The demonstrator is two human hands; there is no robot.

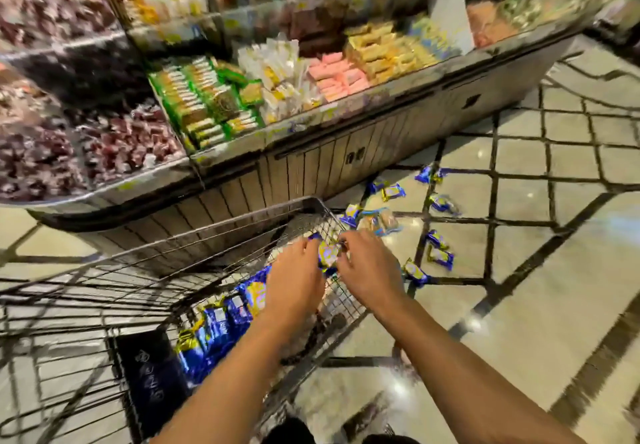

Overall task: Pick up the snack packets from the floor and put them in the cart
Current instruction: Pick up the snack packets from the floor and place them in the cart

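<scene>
A wire shopping cart (242, 216) stands in front of me, with several blue and gold snack packets (221, 326) lying in its basket. Over the cart's right side my left hand (294, 284) and my right hand (369, 270) both grip one blue and yellow snack packet (328, 253) between them. More of the same packets lie scattered on the tiled floor to the right of the cart, among them one near my right hand (415, 272), a pair (438, 249) and others further off (391, 190). The picture is blurred by motion.
A long display counter (311, 159) full of wrapped sweets and biscuits runs behind the cart from left to upper right. A dark sign panel (152, 374) sits in the cart's near end. Glossy tiled floor (536, 270) spreads to the right.
</scene>
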